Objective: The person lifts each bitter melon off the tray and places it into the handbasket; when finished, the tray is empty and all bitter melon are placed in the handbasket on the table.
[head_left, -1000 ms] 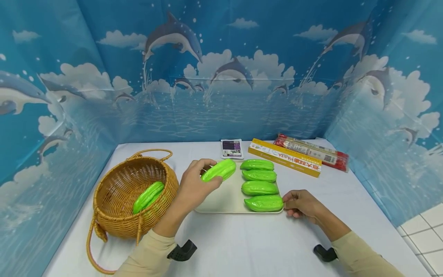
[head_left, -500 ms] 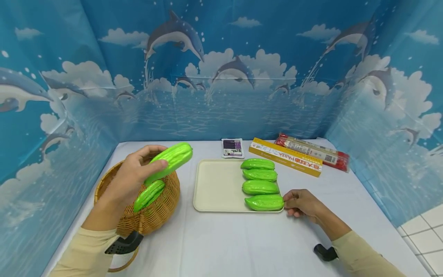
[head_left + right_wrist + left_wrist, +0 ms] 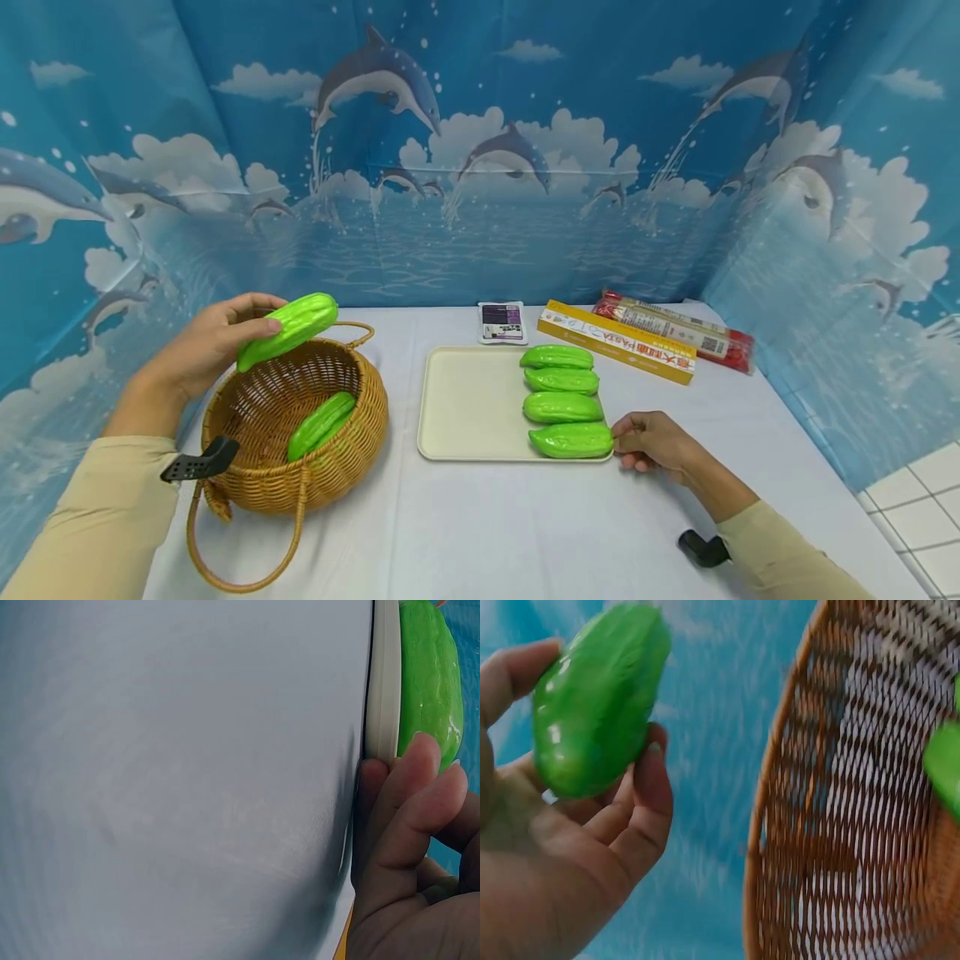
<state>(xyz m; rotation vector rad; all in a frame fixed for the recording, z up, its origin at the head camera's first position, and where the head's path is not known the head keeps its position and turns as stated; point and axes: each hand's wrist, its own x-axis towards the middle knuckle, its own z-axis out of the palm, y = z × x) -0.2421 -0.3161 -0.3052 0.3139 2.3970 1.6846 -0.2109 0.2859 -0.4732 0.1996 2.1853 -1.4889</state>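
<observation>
My left hand (image 3: 206, 342) holds a bright green bitter gourd (image 3: 296, 327) in the air over the far left rim of a round wicker basket (image 3: 367, 425). In the left wrist view the thumb and fingers curl round this gourd (image 3: 604, 701), apart from the basket wall (image 3: 810, 772). Another gourd (image 3: 322, 425) lies inside the basket. Several more gourds (image 3: 562, 407) lie in a column on the right side of a cream tray (image 3: 468, 408). At the tray's near right corner, my right hand (image 3: 652, 446) pinches the rim (image 3: 384, 697), close to the nearest gourd (image 3: 431, 682).
Behind the tray lie a small purple-and-white packet (image 3: 502, 322), a yellow pasta box (image 3: 618, 342) and a red-ended clear packet (image 3: 675, 329). The basket's handle (image 3: 247, 583) hangs down onto the white cloth. A blue dolphin-print curtain (image 3: 480, 242) encloses the table.
My left hand has carried the gourd leftward from above the tray, across the basket, to its far left rim. My right hand has stayed at the tray corner.
</observation>
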